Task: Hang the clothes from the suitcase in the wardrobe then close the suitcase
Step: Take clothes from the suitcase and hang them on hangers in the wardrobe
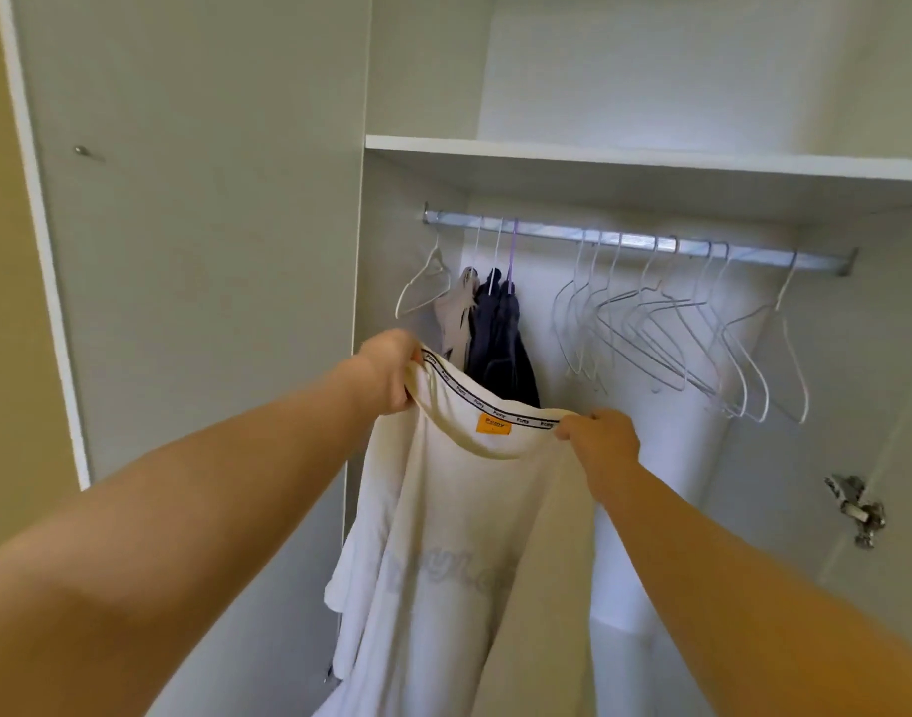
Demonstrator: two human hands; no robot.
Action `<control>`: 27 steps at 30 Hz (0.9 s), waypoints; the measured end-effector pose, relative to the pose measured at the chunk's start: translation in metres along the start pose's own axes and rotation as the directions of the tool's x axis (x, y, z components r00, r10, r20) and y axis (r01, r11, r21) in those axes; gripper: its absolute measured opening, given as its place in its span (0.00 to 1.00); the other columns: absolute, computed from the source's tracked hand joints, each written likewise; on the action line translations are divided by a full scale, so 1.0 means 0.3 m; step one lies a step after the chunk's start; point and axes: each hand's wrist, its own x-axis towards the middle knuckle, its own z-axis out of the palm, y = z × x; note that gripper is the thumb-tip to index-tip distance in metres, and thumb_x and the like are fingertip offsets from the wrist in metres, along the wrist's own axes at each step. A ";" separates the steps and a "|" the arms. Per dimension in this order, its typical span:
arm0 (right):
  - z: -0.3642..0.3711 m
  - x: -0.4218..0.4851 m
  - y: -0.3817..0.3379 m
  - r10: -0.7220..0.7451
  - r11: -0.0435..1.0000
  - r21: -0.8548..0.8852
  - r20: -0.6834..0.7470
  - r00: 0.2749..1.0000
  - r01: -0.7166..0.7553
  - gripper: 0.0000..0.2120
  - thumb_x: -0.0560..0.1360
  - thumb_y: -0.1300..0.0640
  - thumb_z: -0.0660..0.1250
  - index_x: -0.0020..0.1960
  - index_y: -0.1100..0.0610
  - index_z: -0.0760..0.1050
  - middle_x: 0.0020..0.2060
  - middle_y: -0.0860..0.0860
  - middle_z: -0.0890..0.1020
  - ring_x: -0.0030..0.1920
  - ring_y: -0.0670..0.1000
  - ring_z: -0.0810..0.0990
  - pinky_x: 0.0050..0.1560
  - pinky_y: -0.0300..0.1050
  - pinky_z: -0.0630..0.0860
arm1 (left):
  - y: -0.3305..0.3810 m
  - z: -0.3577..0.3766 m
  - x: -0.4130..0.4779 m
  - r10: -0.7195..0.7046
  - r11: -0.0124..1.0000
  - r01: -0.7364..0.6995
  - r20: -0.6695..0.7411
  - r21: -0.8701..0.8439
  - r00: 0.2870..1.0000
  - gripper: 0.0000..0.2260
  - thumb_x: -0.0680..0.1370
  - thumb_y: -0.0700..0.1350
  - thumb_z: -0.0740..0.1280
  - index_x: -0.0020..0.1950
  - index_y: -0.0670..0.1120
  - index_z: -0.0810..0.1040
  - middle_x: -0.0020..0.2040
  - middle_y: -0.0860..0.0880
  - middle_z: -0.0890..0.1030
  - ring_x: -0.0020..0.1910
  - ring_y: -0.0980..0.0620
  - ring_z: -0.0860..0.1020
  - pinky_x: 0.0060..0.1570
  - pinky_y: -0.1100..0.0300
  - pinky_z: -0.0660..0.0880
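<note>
Cream shirt (pixel 459 535) with an orange label (pixel 493 424), navy clothes (pixel 500 333), white wardrobe (pixel 650 163), silver rail (pixel 635 240).

Matt cloth shirt (pixel 443 535), shiny metal rail (pixel 640 243)

1. The left hand (pixel 389 372) and the right hand (pixel 601 437) each pinch the neck of a white shirt (pixel 443 551) and hold it up in front of the open wardrobe (pixel 624 95).
2. The shirt has an orange tag (pixel 493 424) inside the neck.
3. A silver rod (pixel 640 240) runs under a white shelf (pixel 650 155).
4. A pale top (pixel 456 313) and dark clothes (pixel 500 333) hang on the left of the rod.
5. Bare hangers (pixel 692 328) hang on the right.
6. A metal hinge (pixel 857 512) sits on the right wall.
</note>
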 end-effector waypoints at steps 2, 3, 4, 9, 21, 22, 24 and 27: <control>-0.005 0.030 0.007 -0.005 1.000 -0.022 0.040 0.999 0.006 0.14 0.70 0.66 0.66 0.33 0.57 0.62 0.30 0.53 0.65 0.31 0.51 0.63 0.33 0.41 0.61 | 0.006 0.049 0.033 0.012 1.000 -0.012 0.023 0.007 1.000 0.09 0.74 0.33 0.52 0.37 0.40 0.69 0.35 0.43 0.72 0.32 0.46 0.73 0.37 0.55 0.75; -0.003 0.045 0.012 -0.010 0.999 -0.030 0.055 0.998 0.012 0.11 0.70 0.66 0.66 0.35 0.58 0.64 0.31 0.52 0.67 0.32 0.51 0.65 0.33 0.42 0.63 | 0.012 0.071 0.055 0.033 0.999 -0.033 0.026 0.007 0.999 0.09 0.75 0.33 0.53 0.37 0.40 0.69 0.34 0.44 0.72 0.31 0.47 0.72 0.34 0.56 0.75; 0.001 0.057 0.016 -0.013 0.999 -0.038 0.058 0.998 0.015 0.09 0.71 0.66 0.65 0.37 0.59 0.67 0.32 0.52 0.69 0.33 0.51 0.67 0.35 0.42 0.66 | 0.018 0.093 0.082 0.072 0.997 -0.072 0.020 0.006 0.997 0.10 0.76 0.33 0.54 0.37 0.40 0.70 0.34 0.44 0.72 0.30 0.47 0.72 0.30 0.58 0.74; 0.029 0.231 0.013 -0.045 0.998 -0.045 -0.015 0.999 0.044 0.06 0.74 0.66 0.59 0.43 0.59 0.72 0.32 0.52 0.76 0.37 0.53 0.75 0.45 0.48 0.75 | 0.071 0.234 0.249 0.251 0.965 -0.254 0.050 0.057 0.967 0.09 0.78 0.34 0.55 0.40 0.40 0.71 0.26 0.46 0.70 0.24 0.51 0.70 0.23 0.65 0.66; 0.192 0.807 -0.117 -0.155 0.919 -0.378 -0.073 0.985 0.116 0.06 0.77 0.62 0.57 0.46 0.58 0.71 0.33 0.50 0.72 0.37 0.52 0.72 0.31 0.39 0.64 | 0.272 0.412 0.732 0.176 0.979 -0.194 0.221 0.063 0.959 0.13 0.80 0.35 0.53 0.37 0.44 0.67 0.31 0.47 0.68 0.27 0.52 0.68 0.25 0.63 0.68; 0.202 0.850 -0.115 -0.147 0.905 -0.414 -0.077 0.986 0.102 0.05 0.77 0.62 0.57 0.47 0.57 0.72 0.36 0.51 0.74 0.40 0.53 0.73 0.34 0.39 0.67 | 0.281 0.418 0.775 0.168 0.981 -0.184 0.206 0.059 0.964 0.13 0.80 0.35 0.52 0.37 0.43 0.68 0.30 0.47 0.68 0.26 0.52 0.68 0.24 0.64 0.67; 0.214 0.916 -0.111 -0.116 0.885 -0.462 -0.099 0.988 0.057 0.08 0.76 0.60 0.60 0.54 0.57 0.74 0.46 0.56 0.78 0.46 0.56 0.76 0.42 0.41 0.69 | 0.291 0.430 0.844 0.145 0.984 -0.163 0.210 0.074 0.967 0.12 0.80 0.35 0.51 0.37 0.43 0.66 0.31 0.47 0.67 0.28 0.52 0.66 0.27 0.61 0.65; 0.238 1.013 -0.087 -0.062 0.929 -0.370 -0.101 0.993 0.020 0.20 0.76 0.64 0.61 0.68 0.59 0.67 0.54 0.60 0.76 0.44 0.55 0.76 0.39 0.41 0.69 | 0.301 0.462 0.933 0.161 0.976 -0.189 0.230 0.109 0.960 0.12 0.79 0.33 0.53 0.36 0.43 0.66 0.34 0.47 0.68 0.31 0.51 0.67 0.33 0.60 0.67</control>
